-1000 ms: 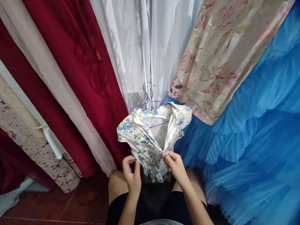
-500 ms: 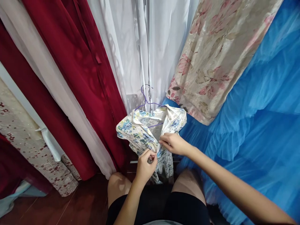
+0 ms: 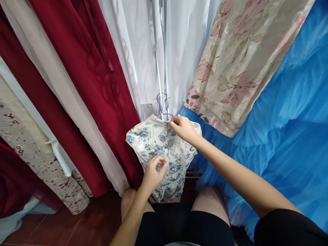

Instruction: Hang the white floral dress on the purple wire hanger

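A small white dress with blue flowers (image 3: pixel 156 150) hangs on a purple wire hanger (image 3: pixel 161 106), its back opening now drawn together. My right hand (image 3: pixel 180 127) pinches the fabric at the neck, just below the hanger hook. Lower down, my left hand (image 3: pixel 153 172) pinches the dress at its middle seam. My bare knees (image 3: pixel 128 201) show below the hem.
Long garments hang all round: dark red gowns (image 3: pixel 84 85) and a pale one at left, sheer white fabric (image 3: pixel 143 51) behind, a beige floral dress (image 3: pixel 238 58) and a bright blue tulle skirt (image 3: pixel 282 130) at right. A red-brown tiled floor (image 3: pixel 84 225) lies below.
My right hand has travelled up the dress from the waist to the neck. The back opening has closed along the way. My left hand stayed low on the seam.
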`<state>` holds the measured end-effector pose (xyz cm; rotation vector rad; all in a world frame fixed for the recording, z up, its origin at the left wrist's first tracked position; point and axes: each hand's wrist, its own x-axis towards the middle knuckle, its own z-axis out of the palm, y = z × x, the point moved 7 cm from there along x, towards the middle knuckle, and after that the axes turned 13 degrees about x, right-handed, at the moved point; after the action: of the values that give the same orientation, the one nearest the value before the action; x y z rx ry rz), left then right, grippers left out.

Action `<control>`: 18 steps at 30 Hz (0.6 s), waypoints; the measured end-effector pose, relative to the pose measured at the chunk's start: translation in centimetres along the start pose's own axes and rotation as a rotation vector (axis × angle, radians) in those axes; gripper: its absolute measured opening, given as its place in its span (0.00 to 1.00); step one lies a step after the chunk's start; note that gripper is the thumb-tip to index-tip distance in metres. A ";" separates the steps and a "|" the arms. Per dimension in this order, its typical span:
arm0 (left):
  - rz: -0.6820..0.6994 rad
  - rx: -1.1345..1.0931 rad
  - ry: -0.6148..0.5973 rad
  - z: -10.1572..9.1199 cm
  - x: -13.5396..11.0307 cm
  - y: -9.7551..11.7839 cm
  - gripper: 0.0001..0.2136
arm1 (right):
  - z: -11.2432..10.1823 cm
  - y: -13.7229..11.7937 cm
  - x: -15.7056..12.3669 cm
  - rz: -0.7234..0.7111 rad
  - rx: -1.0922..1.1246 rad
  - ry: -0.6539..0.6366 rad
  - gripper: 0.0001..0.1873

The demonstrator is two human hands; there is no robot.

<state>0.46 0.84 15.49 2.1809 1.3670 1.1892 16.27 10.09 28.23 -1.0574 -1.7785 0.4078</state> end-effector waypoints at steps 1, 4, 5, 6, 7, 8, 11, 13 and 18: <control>0.009 -0.012 0.069 -1.5 1.6 0.6 0.05 | 0.0 0.2 -0.5 0.023 0.124 0.030 0.12; 0.098 0.017 0.228 -5.4 7.0 3.2 0.15 | -0.3 0.2 -1.4 0.036 0.387 0.087 0.11; 0.147 0.062 0.241 -6.1 8.7 4.1 0.16 | -0.4 0.0 -1.6 0.031 0.438 0.095 0.11; 0.201 0.116 0.244 -6.5 10.1 4.9 0.14 | -0.6 -0.1 -1.8 0.028 0.481 0.101 0.11; 0.250 0.167 0.243 -6.6 11.2 5.6 0.11 | -0.6 -0.1 -1.9 0.031 0.522 0.111 0.11; 0.290 0.211 0.244 -6.4 12.0 6.2 0.08 | -0.6 0.0 -2.0 0.041 0.567 0.122 0.11; 0.341 0.254 0.293 -5.5 12.6 7.1 0.08 | 0.8 2.0 -2.7 0.134 0.743 0.171 0.11; 0.331 0.222 0.369 -5.5 12.3 7.2 0.08 | 2.7 4.1 -3.5 0.245 0.870 0.194 0.10; 0.172 0.131 0.669 -10.6 12.1 2.7 0.08 | 6.8 8.3 -6.3 0.434 1.019 0.210 0.10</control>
<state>-3.67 8.05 29.53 2.1033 1.5419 2.0793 15.14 10.93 15.83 -0.6717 -0.9025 1.2517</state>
